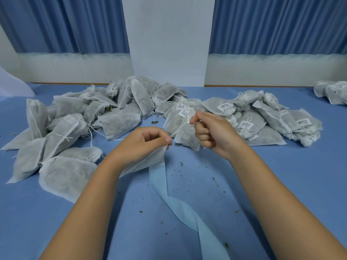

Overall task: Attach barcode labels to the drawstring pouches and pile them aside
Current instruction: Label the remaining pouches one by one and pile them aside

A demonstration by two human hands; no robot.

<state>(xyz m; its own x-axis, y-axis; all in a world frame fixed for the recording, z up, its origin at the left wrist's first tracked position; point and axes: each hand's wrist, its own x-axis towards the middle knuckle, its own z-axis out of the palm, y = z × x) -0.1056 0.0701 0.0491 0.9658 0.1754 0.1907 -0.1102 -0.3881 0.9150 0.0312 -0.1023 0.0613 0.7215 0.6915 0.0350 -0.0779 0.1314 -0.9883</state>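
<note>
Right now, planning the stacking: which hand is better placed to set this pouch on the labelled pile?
Probably the right hand: it pinches the string beside the labelled pile; the left hand sits farther.

Greys and blues
Grey-white pouches lay on a blue desk; labels bore black barcodes; curtains were blue.

Left hand grips the neck of a white pouch at centre, right hand pinches its drawstring taut between them, plain pouches heaped left, labelled pouches piled far right, pale blue strip trailing near.
</note>
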